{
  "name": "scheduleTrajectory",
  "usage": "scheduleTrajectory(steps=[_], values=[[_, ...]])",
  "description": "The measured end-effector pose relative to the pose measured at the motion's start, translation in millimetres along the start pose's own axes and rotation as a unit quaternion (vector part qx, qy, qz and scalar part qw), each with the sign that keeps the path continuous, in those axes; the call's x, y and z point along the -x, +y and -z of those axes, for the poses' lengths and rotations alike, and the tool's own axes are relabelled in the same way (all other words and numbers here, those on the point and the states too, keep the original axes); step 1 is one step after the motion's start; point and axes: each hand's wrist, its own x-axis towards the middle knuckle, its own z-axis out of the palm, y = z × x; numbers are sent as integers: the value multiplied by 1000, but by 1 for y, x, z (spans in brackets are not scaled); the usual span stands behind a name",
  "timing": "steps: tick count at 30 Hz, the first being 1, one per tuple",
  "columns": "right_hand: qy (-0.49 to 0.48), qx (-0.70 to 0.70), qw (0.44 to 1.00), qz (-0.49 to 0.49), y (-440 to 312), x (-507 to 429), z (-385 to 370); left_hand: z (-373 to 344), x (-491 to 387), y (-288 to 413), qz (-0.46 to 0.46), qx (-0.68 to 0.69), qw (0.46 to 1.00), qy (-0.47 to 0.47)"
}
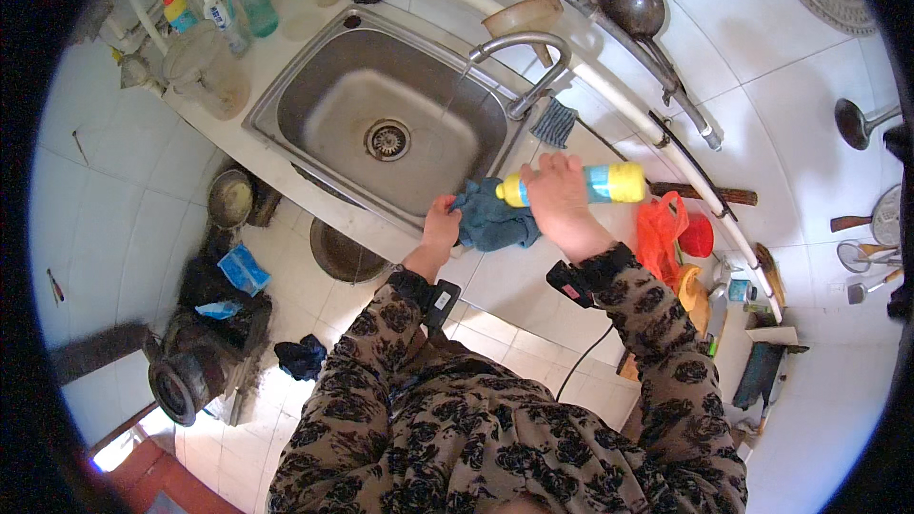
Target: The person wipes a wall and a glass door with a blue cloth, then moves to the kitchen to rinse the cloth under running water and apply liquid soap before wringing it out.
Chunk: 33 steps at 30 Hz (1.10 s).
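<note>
My right hand (560, 203) grips a yellow plastic bottle (627, 182) with a blue label, tipped on its side over a blue-green cloth (493, 221). The bottle's narrow end points left, close above the cloth. With its fingers my left hand (439, 228) pinches the left edge of that cloth, which lies bunched at the sink's right front corner, partly on the counter. Beyond it is the stainless steel sink (343, 114) with a round drain strainer (388, 140). A curved metal faucet (525, 46) reaches over the basin, and a thin trickle seems to fall from it.
A striped cloth (555, 123) lies beside the faucet base. A red plastic bag (660, 235) sits right of my right hand. At the counter's left end stand a clear plastic jug (203, 75) and a spray bottle (257, 7). Ladles, including a dark one (632, 3), hang on the wall.
</note>
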Motion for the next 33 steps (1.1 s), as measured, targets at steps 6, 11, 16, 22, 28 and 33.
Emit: scheduleTrajectory(steps=[6, 11, 16, 22, 28, 33], values=[[-86, 46, 989, 111, -9, -5, 5, 1, -3, 2, 2, 46, 999, -22], [-62, -75, 995, 31, 6, 7, -3, 0, -11, -5, -22, 58, 997, -50], [-104, -92, 990, 9, 9, 16, -3, -8, -9, -4, -29, 63, 996, -60], [-190, -65, 978, 55, 12, 14, 5, -7, -6, 3, -31, 49, 995, -81], [-150, -81, 985, -9, 4, 24, -1, -8, -4, 1, -23, 111, 989, -98], [-229, -217, 947, -64, 23, 27, -1, -9, 9, 10, -97, 107, 986, -85]])
